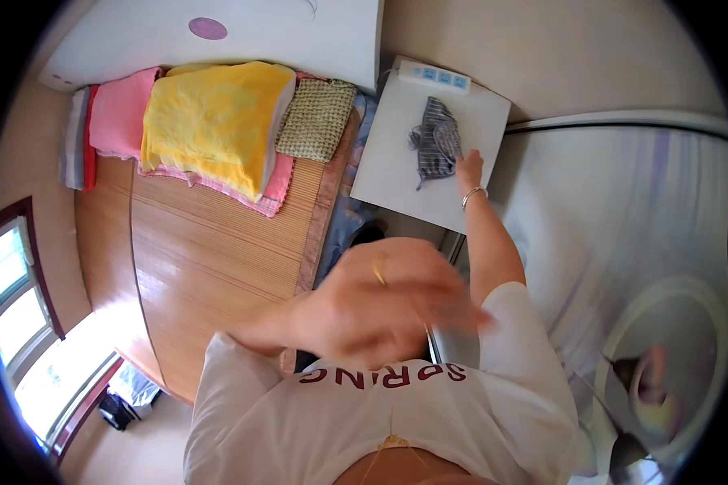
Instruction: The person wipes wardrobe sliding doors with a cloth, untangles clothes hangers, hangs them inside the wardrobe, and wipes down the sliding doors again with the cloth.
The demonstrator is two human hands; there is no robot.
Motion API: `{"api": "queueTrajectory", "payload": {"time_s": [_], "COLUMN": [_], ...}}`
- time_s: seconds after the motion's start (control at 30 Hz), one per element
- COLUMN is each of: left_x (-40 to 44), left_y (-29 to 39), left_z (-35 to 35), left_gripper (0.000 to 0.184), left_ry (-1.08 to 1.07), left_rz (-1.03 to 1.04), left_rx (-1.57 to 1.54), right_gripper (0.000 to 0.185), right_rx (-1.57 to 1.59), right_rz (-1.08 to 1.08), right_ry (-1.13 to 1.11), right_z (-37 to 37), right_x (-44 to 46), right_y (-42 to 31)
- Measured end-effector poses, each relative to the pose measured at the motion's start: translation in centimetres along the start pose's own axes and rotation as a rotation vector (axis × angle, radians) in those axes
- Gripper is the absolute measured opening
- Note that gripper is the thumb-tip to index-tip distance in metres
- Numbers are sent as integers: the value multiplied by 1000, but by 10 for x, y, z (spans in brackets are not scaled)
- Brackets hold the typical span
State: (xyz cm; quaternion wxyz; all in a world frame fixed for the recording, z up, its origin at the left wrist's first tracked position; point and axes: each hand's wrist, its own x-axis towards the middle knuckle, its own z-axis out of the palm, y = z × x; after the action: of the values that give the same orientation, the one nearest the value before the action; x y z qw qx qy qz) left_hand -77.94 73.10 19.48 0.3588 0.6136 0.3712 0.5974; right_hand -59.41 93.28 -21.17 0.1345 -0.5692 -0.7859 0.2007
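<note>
A grey striped cloth, crumpled with a pointed lower corner, lies on the white bedside cabinet. My right hand, with a bracelet at the wrist, reaches out to the cloth's right edge. Its fingers are closed at that edge and seem to pinch the fabric. My left hand, a ring on one finger, is raised in front of my chest, close to the camera. Motion smears its fingers, and nothing can be made out in it.
A white power strip sits at the cabinet's back edge. To the left is a bed with a bamboo mat, a yellow pillow, a green checked pillow and pink bedding. A pale patterned panel stands on the right.
</note>
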Motion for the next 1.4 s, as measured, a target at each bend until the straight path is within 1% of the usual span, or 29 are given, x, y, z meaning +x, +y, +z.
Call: {"api": "queueTrajectory", "payload": {"time_s": [0.03,0.07,0.17,0.27,0.37,0.43,0.47,0.53,0.57,0.6,0.67,0.7,0.73,0.77,0.8,0.87,0.9,0.93,0.97,1.03,1.07,1.1,1.13,1.2,1.23,1.27,1.3,1.33,1.4], "left_x": [25,41,73,93,111,121,125,132,135,137,135,131,125,114,108,95,96,91,97,108,115,124,135,162,178,201,228,248,287], "left_y": [-2,-5,-16,-19,-13,-8,-3,7,12,20,10,3,-13,-21,-24,-10,7,9,20,55,67,80,93,111,122,142,169,200,277], "left_z": [-9,-13,-22,-28,-30,-26,-22,-14,-8,0,16,26,39,54,68,85,93,106,113,128,140,150,157,181,194,203,211,216,219], "left_gripper": [33,33,31,29,26,25,25,23,23,22,21,20,27,31,35,43,41,43,46,47,47,47,43,39,36,35,34,32,26], "left_ry": [-32,-45,-53,-50,-49,-57,-52,-50,-55,-63,-156,-221,-345,-403,-461,-753,-850,-854,-940,-1063,-1147,-1234,-1274,-1110,-1024,-1011,-992,-929,-751], "left_rz": [115,172,291,339,374,400,404,407,408,415,335,274,188,197,218,149,50,7,-20,-133,-122,-120,-75,254,408,542,675,719,807], "left_rx": [-28,-47,-72,-62,-52,-41,-21,28,52,88,154,168,169,178,192,204,183,-9,-4,50,20,-7,10,-137,-223,-194,-166,-166,-187], "right_gripper": [27,29,30,32,33,12,12,12,13,20,26,26,25,25,25,27,30,30,31,34,36,37,39,43,45,47,47,48,44], "right_rx": [57,43,45,83,310,595,577,653,756,777,1017,1006,998,760,677,566,536,488,444,467,483,395,309,174,110,48,-88,-227,-323], "right_rz": [188,251,253,169,224,239,227,383,537,436,183,66,-51,-100,-93,-39,0,19,48,114,147,81,21,-89,-55,-20,-75,-128,-162], "right_ry": [50,-11,-116,-295,-85,-16,13,-92,-225,-171,1,8,16,-68,-100,-111,-93,-106,-128,1,56,145,227,372,431,489,587,682,871], "right_z": [23,23,36,43,38,3,-5,-74,-141,-118,-129,-157,-206,-272,-309,-369,-400,-431,-457,-493,-512,-530,-545,-581,-605,-631,-659,-690,-752], "right_x": [15,26,39,38,21,2,-9,-31,-40,-62,-86,-104,-117,-131,-149,-188,-205,-225,-242,-272,-285,-294,-300,-314,-321,-325,-327,-328,-330], "right_y": [9,5,7,20,8,-21,-27,-68,-116,-86,-87,-87,-108,-125,-131,-142,-150,-159,-172,-189,-197,-204,-209,-214,-223,-235,-243,-253,-289]}}
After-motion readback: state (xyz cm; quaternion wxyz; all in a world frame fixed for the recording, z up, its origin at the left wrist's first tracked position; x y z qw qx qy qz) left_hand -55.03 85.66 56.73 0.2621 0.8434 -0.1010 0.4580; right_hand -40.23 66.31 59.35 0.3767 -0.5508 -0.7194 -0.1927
